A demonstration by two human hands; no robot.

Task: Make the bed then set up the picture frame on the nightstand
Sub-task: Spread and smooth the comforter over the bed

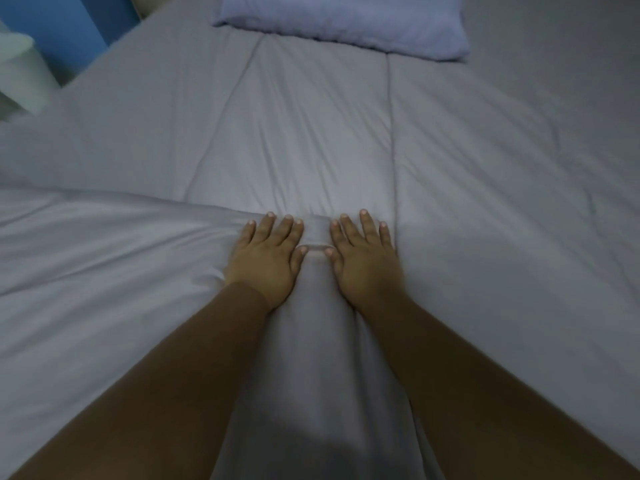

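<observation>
Dim bedroom, bed (561,46) under a creased blanket (294,133), pillow (346,22) at head. Left grip (265,258) and right grip (363,258) released, flat, pressing either side of a raised fold (317,292). Risk of bunching it higher by squeezing inward. Picture frame not seen.

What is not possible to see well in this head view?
Head view:
Pillow: far side cut by the top edge.
White object at left: blurred, cut by the left edge; identity unclear.
Comforter under the left hand and right hand: hidden by them.
Picture frame: nowhere in view.
</observation>
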